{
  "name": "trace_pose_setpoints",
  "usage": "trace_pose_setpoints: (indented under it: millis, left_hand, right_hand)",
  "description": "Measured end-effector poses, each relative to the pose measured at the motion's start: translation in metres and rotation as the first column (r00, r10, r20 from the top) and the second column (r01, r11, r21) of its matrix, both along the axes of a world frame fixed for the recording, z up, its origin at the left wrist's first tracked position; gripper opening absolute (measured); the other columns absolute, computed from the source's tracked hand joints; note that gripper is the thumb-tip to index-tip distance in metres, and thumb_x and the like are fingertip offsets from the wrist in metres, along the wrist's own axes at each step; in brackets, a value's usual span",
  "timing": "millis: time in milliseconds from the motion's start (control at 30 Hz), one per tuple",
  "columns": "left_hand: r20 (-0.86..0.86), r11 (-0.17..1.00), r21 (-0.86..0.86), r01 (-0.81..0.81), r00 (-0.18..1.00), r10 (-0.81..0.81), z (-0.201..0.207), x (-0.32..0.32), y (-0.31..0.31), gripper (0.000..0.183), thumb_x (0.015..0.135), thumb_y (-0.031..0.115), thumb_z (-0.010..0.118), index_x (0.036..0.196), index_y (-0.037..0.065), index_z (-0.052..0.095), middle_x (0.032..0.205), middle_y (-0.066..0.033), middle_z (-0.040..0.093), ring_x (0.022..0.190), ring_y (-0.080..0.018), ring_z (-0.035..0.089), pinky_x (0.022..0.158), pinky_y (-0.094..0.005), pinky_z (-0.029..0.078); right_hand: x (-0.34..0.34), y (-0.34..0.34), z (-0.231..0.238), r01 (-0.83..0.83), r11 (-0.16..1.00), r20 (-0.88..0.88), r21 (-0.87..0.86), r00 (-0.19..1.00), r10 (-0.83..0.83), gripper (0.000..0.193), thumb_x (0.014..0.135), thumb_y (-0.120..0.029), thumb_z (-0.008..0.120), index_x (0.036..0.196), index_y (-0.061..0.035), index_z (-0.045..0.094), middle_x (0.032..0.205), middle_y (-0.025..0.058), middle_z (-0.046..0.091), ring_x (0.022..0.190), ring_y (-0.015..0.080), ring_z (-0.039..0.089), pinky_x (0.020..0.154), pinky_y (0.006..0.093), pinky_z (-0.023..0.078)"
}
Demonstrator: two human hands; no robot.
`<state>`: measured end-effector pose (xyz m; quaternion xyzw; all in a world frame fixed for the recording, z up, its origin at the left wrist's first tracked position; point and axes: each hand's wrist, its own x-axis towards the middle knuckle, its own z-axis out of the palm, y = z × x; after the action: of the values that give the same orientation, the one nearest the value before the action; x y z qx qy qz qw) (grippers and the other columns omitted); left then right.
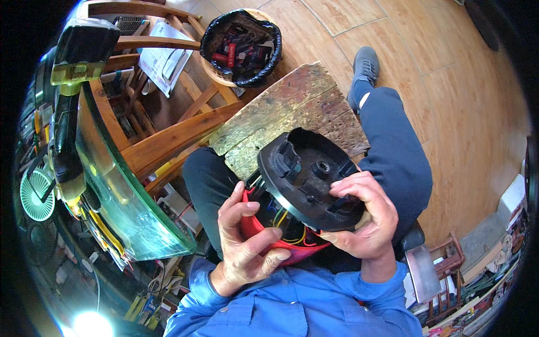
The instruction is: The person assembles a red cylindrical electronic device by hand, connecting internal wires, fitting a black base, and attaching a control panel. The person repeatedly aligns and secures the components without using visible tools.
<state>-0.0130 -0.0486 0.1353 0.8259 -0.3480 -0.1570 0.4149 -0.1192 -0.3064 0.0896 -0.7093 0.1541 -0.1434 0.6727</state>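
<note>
Tilted above my lap is a round black plastic base (300,180) with a silvery metal band and moulded parts inside. My right hand (368,216) grips its right edge, thumb below and fingers over the rim. Beneath it sits a red round housing (255,227), partly hidden by the base. Yellow, red and dark wires (282,218) show in the gap between the two. At the housing's left rim is my left hand (247,238), its fingers bent but apart and closed around nothing. Whether its fingertips press on the rim, I cannot tell.
A worn wooden board (292,115) lies just beyond my knees. Behind it stands a bin (269,22) with a black liner. To the left are a wooden chair frame (168,140), a glass-topped table (120,191), a cordless tool (70,112) and a small green fan (38,194).
</note>
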Motion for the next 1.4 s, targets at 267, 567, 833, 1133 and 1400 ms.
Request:
trace_pose_setpoints:
  millis: [267,567,833,1133,1400]
  left_hand:
    - [0.009,0.996,-0.081,-0.043,0.999,0.044,0.0,-0.007,0.008,0.045,0.089,0.054,0.096,0.112,0.018,0.083,0.145,-0.0196,0.057,0.153,-0.0591,0.049,0.129,-0.076,0.039]
    - [-0.011,0.977,-0.21,-0.039,0.999,0.037,-0.006,-0.01,0.025,0.043,0.088,0.051,0.098,0.11,0.017,0.086,0.146,-0.0179,0.059,0.156,-0.0615,0.047,0.13,-0.0751,0.039]
    - [0.036,0.969,-0.163,0.185,0.983,-0.181,0.021,0.009,0.054,0.043,0.082,0.037,0.102,0.118,0.019,0.087,0.14,-0.0149,0.064,0.152,-0.0593,0.055,0.123,-0.0692,0.049]
    - [0.158,0.942,-0.132,0.308,0.945,-0.287,0.031,0.013,0.09,0.053,0.08,0.015,0.102,0.131,0.018,0.086,0.14,-0.0137,0.069,0.153,-0.0528,0.058,0.12,-0.0592,0.056]
    - [0.407,0.929,-0.104,0.355,0.867,-0.286,0.033,0.027,0.135,0.037,0.078,0.012,0.098,0.11,0.006,0.081,0.138,-0.0122,0.079,0.121,-0.0339,0.075,0.096,-0.0454,0.066]
  right_hand:
    - [0.016,-0.012,0.002,-0.073,0.982,0.086,-0.175,0.992,0.089,0.074,0.071,-0.043,0.109,0.121,0.0016,0.076,0.116,0.0172,0.08,0.11,0.0353,0.078,0.123,0.0687,0.048]
    - [0.019,0.003,0.026,-0.022,0.959,0.134,-0.281,0.989,0.062,0.07,0.068,-0.041,0.108,0.116,-0.0002,0.076,0.116,0.0151,0.078,0.097,0.0336,0.073,0.086,0.0488,0.053]
    - [-0.002,0.027,0.08,-0.006,0.874,0.168,-0.486,0.981,0.1,0.07,0.071,-0.043,0.107,0.119,-0.0033,0.074,0.117,0.0122,0.078,0.096,0.0312,0.072,0.085,0.046,0.052]
    - [-0.014,0.069,0.104,0.032,0.761,0.206,-0.648,0.969,0.135,0.073,0.072,-0.033,0.108,0.126,0.002,0.073,0.118,0.0189,0.078,0.096,0.0333,0.071,0.083,0.0434,0.056]
    - [-0.021,0.119,0.121,0.013,0.709,0.171,-0.705,0.974,0.151,0.07,0.073,-0.035,0.106,0.125,-0.0021,0.073,0.119,0.0131,0.077,0.101,0.0329,0.073,0.092,0.049,0.053]
